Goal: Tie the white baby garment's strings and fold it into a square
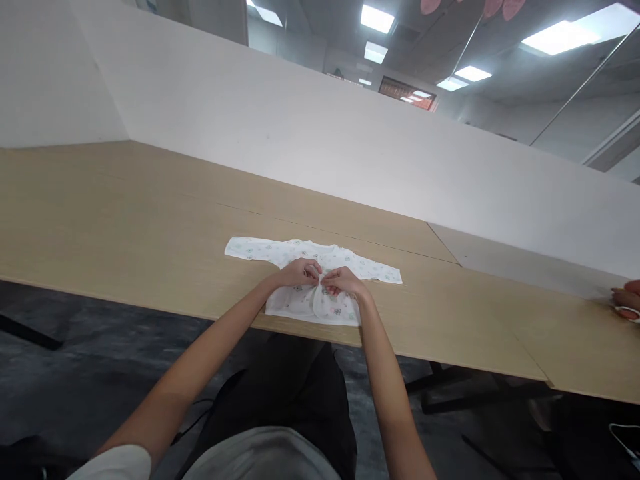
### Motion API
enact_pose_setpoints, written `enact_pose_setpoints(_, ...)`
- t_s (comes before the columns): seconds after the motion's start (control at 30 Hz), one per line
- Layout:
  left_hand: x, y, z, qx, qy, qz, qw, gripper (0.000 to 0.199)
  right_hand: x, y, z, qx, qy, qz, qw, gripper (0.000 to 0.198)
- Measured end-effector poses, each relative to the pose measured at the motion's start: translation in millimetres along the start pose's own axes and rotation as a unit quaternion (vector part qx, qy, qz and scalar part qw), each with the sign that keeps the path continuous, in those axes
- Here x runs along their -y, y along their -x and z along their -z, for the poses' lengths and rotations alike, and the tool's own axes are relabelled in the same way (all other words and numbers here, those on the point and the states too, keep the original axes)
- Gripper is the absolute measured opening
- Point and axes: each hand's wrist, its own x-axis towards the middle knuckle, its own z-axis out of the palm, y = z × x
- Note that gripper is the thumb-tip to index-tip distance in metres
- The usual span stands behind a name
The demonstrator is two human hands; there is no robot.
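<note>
Pinching printed shirt [320, 303], framed panel [407, 93] possibly lettered

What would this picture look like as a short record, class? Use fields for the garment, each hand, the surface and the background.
garment: small white top with a scattered print, laid out with its long sleeves spread to both sides
left hand: pinching cloth at the middle front
right hand: pinching cloth close beside the left hand
surface: light wood-coloured table
background: white partition, with ceiling lights visible above it
</note>
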Motion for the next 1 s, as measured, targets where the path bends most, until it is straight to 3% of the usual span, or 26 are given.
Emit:
enact_pose_setpoints(0.17,0.5,-0.1,-0.4,-0.006,-0.008,0.004,1.0,0.036,-1.2,-1.0,0.1,0.007,-0.005,0.025,1.0,0.008)
enact_pose_setpoints(0.53,0.6,-1.2,-1.0,-0.017,-0.032,-0.013,0.999,0.029,0.2,2.0,1.4,-0.011,0.054,0.015,0.998,0.008)
enact_pose_setpoints(0.8,5.3,-4.4,0.5,-0.051,-0.04,-0.014,0.998,0.032,-2.3,-0.6,3.0,0.017,0.045,0.072,0.996,0.012)
enact_pose_setpoints(1.0,-2.0,-2.6,0.2,-0.056,-0.036,-0.002,0.998,0.028,-8.3,-7.0,3.2,0.014,0.034,0.074,0.997,0.011)
